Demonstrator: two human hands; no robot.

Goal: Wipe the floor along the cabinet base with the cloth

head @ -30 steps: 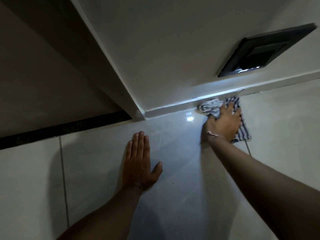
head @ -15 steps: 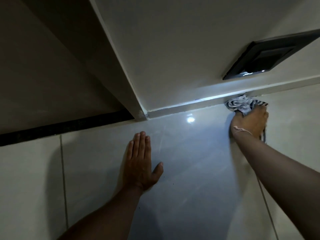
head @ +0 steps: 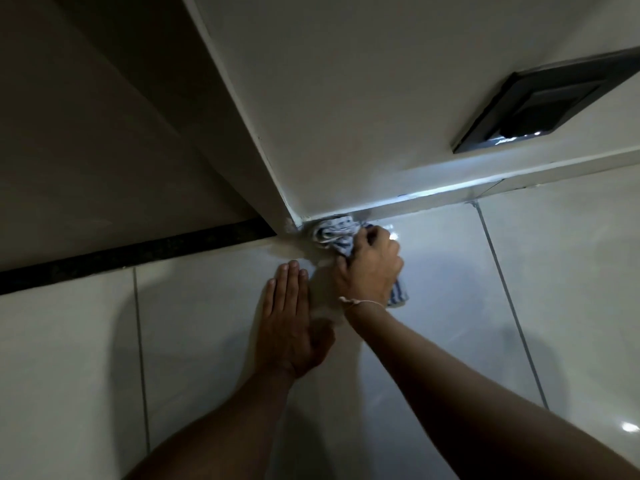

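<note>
My right hand (head: 370, 268) grips a bunched blue-and-white striped cloth (head: 334, 233) and presses it onto the glossy tiled floor (head: 450, 289), right at the corner where the white cabinet base (head: 433, 199) ends. A tail of the cloth sticks out under my wrist. My left hand (head: 291, 320) lies flat on the floor just left of the right hand, fingers together and pointing at the cabinet corner, holding nothing.
The white cabinet front (head: 363, 98) rises above the base, with a dark recessed rectangular handle (head: 540, 105) at the right. Left of the corner a shadowed side panel (head: 104, 150) meets a black strip (head: 131, 258) along the floor. Grout lines cross the tiles.
My right hand has dragged the cloth left along the cabinet base, from under the dark handle to the cabinet corner beside my left hand. The left hand has stayed planted.
</note>
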